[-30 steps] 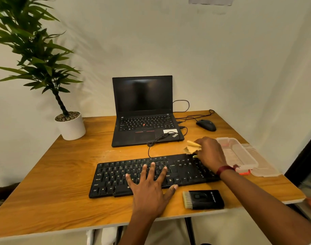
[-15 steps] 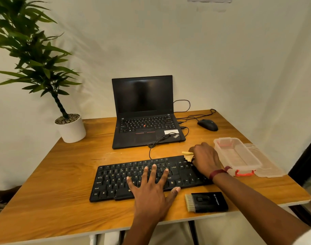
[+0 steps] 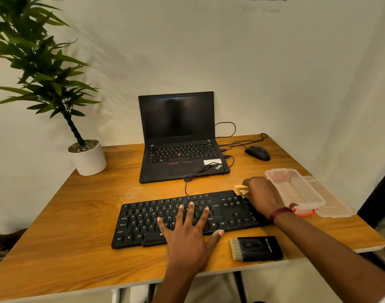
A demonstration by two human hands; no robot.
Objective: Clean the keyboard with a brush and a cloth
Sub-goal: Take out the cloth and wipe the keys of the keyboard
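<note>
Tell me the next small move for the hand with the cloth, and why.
Probably drag the cloth leftward along the top key row. The right hand has it bunched at the far right corner of the keyboard, so the rows to the left look unwiped from here. The left hand lies flat on the middle keys, bracing it. The brush lies unused by the near edge.

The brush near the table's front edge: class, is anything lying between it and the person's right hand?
Nothing visible. The brush lies alone on the table, in front of the keyboard. The right hand, shut on a yellow cloth, sits at the keyboard's far right end, with only its own forearm crossing nearby.
</note>
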